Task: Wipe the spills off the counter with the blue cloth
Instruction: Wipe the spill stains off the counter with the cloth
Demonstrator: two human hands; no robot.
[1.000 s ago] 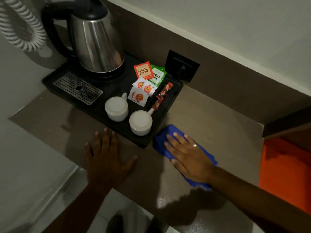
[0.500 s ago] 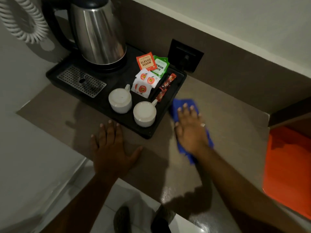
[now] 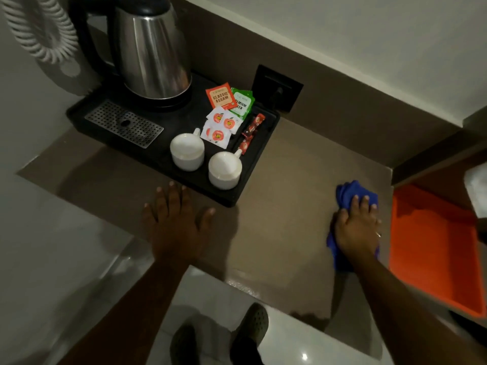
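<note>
The blue cloth [image 3: 347, 193] lies bunched on the brown counter [image 3: 287, 196] near its right end. My right hand [image 3: 357, 229] presses flat on top of it, fingers pointing away from me, and hides most of the cloth. My left hand [image 3: 175, 219] rests flat on the counter with fingers spread, just in front of the black tray [image 3: 184, 167]. It holds nothing. A glossy patch [image 3: 245, 283] shows near the counter's front edge; I cannot tell if it is wet.
The tray carries a steel kettle [image 3: 152, 54], two white cups [image 3: 205, 162], tea sachets [image 3: 226, 109] and a metal drip grid [image 3: 123, 123]. An orange tray [image 3: 432, 248] sits just right of the counter. A wall socket [image 3: 276, 88] is behind. My shoes [image 3: 218, 338] stand on the floor below.
My right hand has slid the blue cloth from beside the black tray across the counter to its right end. The left hand has stayed planted in place.
</note>
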